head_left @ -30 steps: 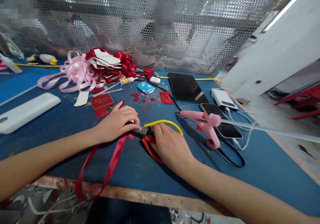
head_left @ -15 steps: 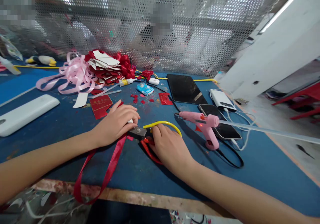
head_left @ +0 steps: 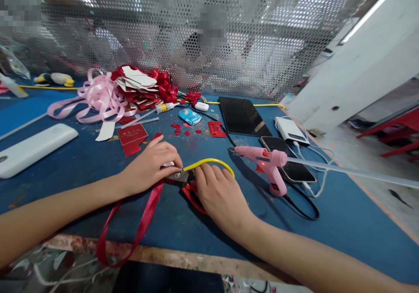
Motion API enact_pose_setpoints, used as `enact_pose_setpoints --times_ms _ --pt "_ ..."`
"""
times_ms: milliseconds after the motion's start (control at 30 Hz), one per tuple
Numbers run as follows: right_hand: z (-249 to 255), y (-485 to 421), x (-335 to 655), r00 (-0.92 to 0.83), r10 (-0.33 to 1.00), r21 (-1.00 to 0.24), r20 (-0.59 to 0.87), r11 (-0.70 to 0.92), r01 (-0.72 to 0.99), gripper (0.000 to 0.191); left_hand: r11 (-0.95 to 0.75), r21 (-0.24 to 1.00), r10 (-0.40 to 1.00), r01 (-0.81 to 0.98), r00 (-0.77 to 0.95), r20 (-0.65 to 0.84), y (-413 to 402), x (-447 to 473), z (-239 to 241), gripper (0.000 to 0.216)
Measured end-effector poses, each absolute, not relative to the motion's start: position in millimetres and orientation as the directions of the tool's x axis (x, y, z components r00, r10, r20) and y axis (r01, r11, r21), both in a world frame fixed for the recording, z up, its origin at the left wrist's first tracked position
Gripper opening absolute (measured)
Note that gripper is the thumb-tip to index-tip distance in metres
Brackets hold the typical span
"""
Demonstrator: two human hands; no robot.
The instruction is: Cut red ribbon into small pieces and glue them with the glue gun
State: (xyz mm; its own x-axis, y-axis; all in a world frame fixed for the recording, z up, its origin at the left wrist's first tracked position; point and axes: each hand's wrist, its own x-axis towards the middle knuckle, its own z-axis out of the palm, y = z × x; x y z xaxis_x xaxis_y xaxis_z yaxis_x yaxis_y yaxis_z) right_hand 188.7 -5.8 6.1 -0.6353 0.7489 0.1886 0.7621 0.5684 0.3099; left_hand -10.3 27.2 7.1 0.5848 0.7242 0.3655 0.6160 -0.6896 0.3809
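Note:
My left hand (head_left: 150,166) is closed over a red satin ribbon (head_left: 149,214), its fingers bent down at the tabletop. A small white piece (head_left: 168,164) shows between those fingers. From under the hand the ribbon loops down past the table's front edge. Scissors (head_left: 177,176) with one yellow and one red handle lie low over the table, gripped by my right hand (head_left: 222,192). Their blades run in under my left fingertips, so the tips are hidden. A pink glue gun (head_left: 270,164), its small light glowing, rests to the right of my right hand.
A cut red card (head_left: 132,138), red scraps, a blue packet (head_left: 190,117) and a black tablet (head_left: 242,116) lie beyond my hands. Pink ribbon (head_left: 101,97) and stacked white-backed cards (head_left: 137,81) are at back left. A phone (head_left: 288,158) lies right; a perforated metal screen (head_left: 183,66) stands behind.
My right hand and the scissors have moved slightly left, with the blades further under my left fingers. My left fingers have shifted a little; the ribbon's hanging loop looks the same.

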Motion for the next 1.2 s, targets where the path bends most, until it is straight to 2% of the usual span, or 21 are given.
enact_pose_setpoints --times_ms 200,533,733,933,1200 --pt "3.9 -4.9 189.1 -0.641 0.741 0.309 0.202 0.572 0.759 0.007 -0.809 0.221 0.566 0.544 0.623 0.54 17.1 -5.8 6.0 0.015" --pt "4.0 -4.6 190.2 -0.632 0.753 0.286 0.186 0.573 0.768 0.009 -0.869 0.16 0.472 0.468 0.689 0.549 11.9 -2.8 -3.2 0.023" --pt "4.3 -5.3 189.2 -0.618 0.765 0.285 0.179 0.561 0.777 0.008 -0.815 0.157 0.553 0.558 0.669 0.496 9.3 4.3 -1.6 0.017" --pt "5.3 -5.7 188.5 -0.611 0.776 0.296 0.156 0.554 0.778 0.009 -0.784 0.13 0.596 0.608 0.676 0.433 4.2 9.7 -0.1 0.024" --pt "5.8 -5.5 189.0 -0.591 0.792 0.29 0.15 0.537 0.792 0.008 -0.827 0.053 0.481 0.56 0.655 0.583 4.8 5.0 -5.8 0.018"
